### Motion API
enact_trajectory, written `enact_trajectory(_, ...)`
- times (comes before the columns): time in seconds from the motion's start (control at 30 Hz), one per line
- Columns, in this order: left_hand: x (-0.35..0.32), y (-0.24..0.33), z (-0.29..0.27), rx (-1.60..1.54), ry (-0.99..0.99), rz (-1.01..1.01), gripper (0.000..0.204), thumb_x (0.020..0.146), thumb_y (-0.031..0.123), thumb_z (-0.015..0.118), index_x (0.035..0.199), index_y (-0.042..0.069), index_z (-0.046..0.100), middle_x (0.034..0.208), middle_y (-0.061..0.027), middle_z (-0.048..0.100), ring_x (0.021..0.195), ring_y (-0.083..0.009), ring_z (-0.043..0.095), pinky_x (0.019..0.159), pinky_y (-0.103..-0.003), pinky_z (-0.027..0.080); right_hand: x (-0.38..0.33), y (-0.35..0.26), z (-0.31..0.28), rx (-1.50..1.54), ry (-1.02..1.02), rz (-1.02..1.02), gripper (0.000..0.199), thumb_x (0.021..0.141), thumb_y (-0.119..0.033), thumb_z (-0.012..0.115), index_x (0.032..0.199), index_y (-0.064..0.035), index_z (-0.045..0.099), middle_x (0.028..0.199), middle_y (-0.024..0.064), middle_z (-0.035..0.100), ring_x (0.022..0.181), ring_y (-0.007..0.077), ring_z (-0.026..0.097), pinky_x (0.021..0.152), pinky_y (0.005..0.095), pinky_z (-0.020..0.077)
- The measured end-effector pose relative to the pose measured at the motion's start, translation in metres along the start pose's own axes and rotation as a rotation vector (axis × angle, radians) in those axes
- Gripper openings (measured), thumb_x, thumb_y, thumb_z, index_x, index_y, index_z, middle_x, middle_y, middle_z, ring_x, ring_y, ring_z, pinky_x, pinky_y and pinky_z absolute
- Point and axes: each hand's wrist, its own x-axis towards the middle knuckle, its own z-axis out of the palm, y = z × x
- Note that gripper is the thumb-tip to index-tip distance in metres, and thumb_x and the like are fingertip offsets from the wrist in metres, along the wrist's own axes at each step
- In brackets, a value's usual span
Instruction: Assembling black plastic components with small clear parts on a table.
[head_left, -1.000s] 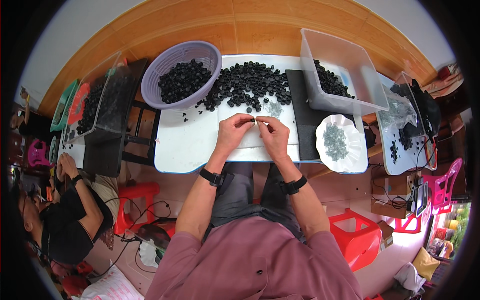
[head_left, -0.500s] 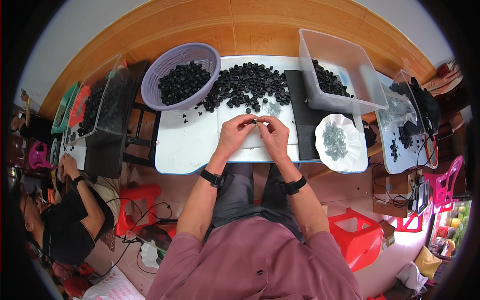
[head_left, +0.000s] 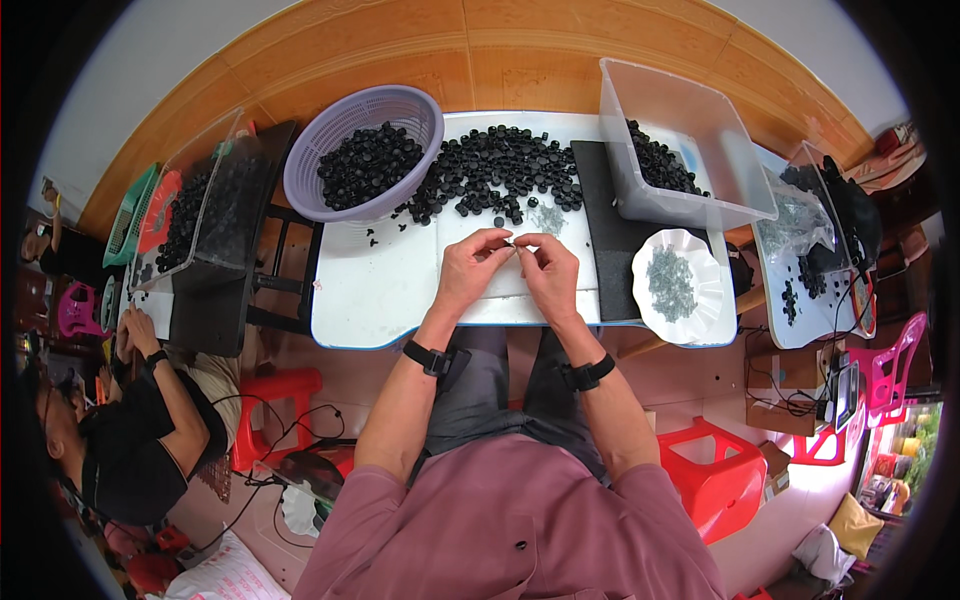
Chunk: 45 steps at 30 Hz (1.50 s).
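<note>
Above the white table's near part, my left hand and my right hand meet fingertip to fingertip. Between the thumb and forefinger of my left hand is a small black cap, mostly covered by the fingers. My right hand's fingers are pinched against it; whatever they hold is too small to make out. Just beyond the hands lies a loose heap of black caps. A few small clear pieces lie at the heap's near edge, close to my right hand.
A purple basket of black caps stands at left, a clear plastic bin with more at right. Near the right edge, a white scalloped dish holds clear pieces by a black mat. A co-worker sits at left; red stools flank me.
My fingertips have shifted slightly around the small black cap, and less of it shows now. Both hands stay at the same place over the table.
</note>
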Motion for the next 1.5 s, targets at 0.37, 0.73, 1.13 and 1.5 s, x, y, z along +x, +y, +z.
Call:
enact_trajectory(0.37, -0.001, 0.001, 0.002, -0.004, 0.021, -0.013, 0.030, 0.092, 0.003, 0.073, 0.122, 0.002, 0.070, 0.102, -0.0108, 0.079, 0.094, -0.0148, 0.075, 0.085, -0.027, 0.059, 0.002, -0.014, 0.001, -0.120, -0.010, -0.105, 0.016, 0.085, -0.003, 0.077, 0.101, -0.0028, 0.073, 0.092, 0.0072, 0.072, 0.061, 0.0134, 0.062, 0.058, 0.0280, 0.0486)
enact_trajectory(0.73, -0.001, 0.000, 0.006, 0.064, 0.037, 0.065, 0.025, 0.093, 0.007, 0.072, 0.117, 0.001, 0.072, 0.101, -0.0146, 0.079, 0.094, -0.0220, 0.078, 0.083, -0.031, 0.061, 0.003, -0.006, 0.001, -0.128, 0.015, -0.072, 0.016, 0.085, -0.006, 0.078, 0.100, -0.0025, 0.073, 0.088, 0.0078, 0.072, 0.059, 0.0138, 0.061, 0.057, 0.0288, 0.0491)
enact_trajectory(1.13, -0.002, 0.001, 0.005, 0.095, 0.109, 0.083, 0.017, 0.092, 0.007, 0.073, 0.108, 0.002, 0.077, 0.093, -0.0098, 0.079, 0.078, -0.0166, 0.074, 0.074, -0.029, 0.058, 0.002, -0.006, -0.001, -0.037, -0.035, 0.086, 0.016, 0.087, -0.008, 0.078, 0.102, -0.0026, 0.077, 0.089, 0.0068, 0.076, 0.059, 0.0084, 0.059, 0.057, 0.0261, 0.0484)
enact_trajectory(1.5, 0.005, 0.001, 0.003, 0.191, 0.007, 0.191, 0.023, 0.091, 0.001, 0.071, 0.114, 0.001, 0.074, 0.105, -0.0100, 0.076, 0.086, -0.0161, 0.073, 0.078, -0.028, 0.058, 0.005, -0.008, -0.010, -0.083, -0.045, -0.016, 0.015, 0.086, -0.005, 0.078, 0.100, -0.0018, 0.075, 0.088, 0.0052, 0.074, 0.064, 0.0081, 0.061, 0.060, 0.0252, 0.0504)
